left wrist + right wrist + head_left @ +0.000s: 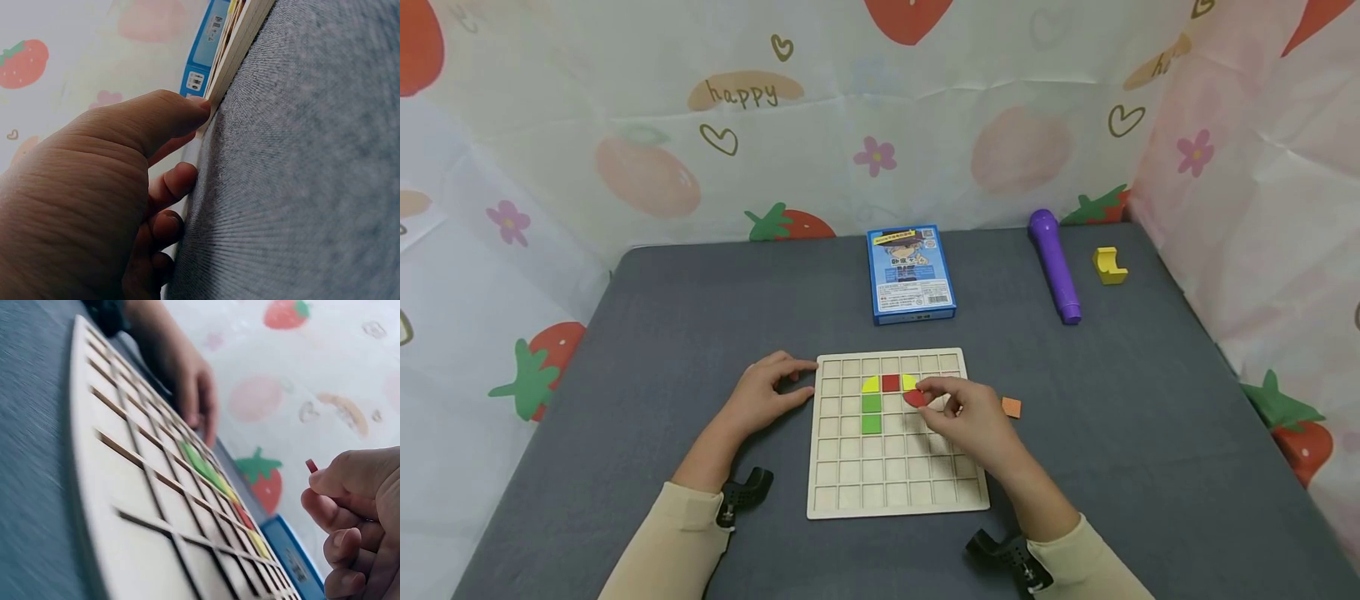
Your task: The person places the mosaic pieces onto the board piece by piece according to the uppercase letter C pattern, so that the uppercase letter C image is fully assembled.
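A wooden grid board (897, 472) lies flat on the table. Set in its cells are two green square tiles (871, 414), a red square tile (891, 383) and two yellow tiles (870, 384), the left one with a rounded corner. My right hand (973, 421) pinches a small red tile (914, 398) between thumb and index finger, raised over the board in the right wrist view. My left hand (762, 394) rests at the board's left edge, its extended index finger touching the rim near the upper left corner. The left thumb (181, 115) lies close to that edge.
Just right of the board, partly behind my right hand, lies an orange square tile (1011, 407). Behind the board is a blue box (913, 275). A purple microphone-shaped stick (1056, 267) and a yellow block (1109, 266) lie at the back right. Printed cloth (820, 158) hangs behind the table.
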The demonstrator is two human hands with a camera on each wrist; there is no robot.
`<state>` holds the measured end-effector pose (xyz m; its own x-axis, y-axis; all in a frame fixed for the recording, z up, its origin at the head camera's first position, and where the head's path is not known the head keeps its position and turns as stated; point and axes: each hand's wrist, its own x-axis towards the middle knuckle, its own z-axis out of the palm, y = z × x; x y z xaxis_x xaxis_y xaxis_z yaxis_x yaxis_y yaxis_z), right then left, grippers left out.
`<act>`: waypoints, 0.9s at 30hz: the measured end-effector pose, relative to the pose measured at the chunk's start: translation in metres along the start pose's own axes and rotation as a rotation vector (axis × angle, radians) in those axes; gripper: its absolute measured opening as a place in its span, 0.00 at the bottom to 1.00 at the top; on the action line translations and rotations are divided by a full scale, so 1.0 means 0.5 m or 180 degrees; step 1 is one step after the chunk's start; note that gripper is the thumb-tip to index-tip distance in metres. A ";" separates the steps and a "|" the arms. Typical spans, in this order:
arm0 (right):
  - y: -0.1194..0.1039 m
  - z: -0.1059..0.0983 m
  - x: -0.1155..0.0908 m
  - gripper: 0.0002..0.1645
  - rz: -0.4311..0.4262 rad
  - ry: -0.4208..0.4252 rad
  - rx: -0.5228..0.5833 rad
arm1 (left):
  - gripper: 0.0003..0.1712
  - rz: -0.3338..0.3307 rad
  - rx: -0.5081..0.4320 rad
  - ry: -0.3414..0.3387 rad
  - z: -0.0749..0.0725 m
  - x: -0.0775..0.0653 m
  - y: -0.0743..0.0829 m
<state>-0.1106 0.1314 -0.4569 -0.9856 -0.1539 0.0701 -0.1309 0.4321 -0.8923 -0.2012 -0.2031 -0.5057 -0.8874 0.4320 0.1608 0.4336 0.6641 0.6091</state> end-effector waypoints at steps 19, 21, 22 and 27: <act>-0.012 0.115 -0.023 0.12 -0.0455 -0.0418 -0.1332 | 0.20 0.0008 -0.0015 -0.0021 -0.001 0.001 0.001; -0.012 0.114 -0.024 0.13 -0.0425 -0.0423 -0.1358 | 0.20 0.0017 -0.0016 -0.0017 -0.001 0.001 0.001; -0.011 0.115 -0.024 0.12 -0.0433 -0.0418 -0.1358 | 0.20 0.0024 -0.0012 -0.0014 -0.001 0.001 0.001; -0.005 0.117 -0.029 0.07 -0.0507 -0.0320 -0.1292 | 0.20 0.0052 0.0011 -0.0009 -0.001 0.001 -0.001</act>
<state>-0.0900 0.0806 -0.4818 -0.9370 -0.3237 0.1310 -0.3315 0.7066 -0.6252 -0.2019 -0.2034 -0.5057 -0.8798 0.4445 0.1685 0.4486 0.6590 0.6038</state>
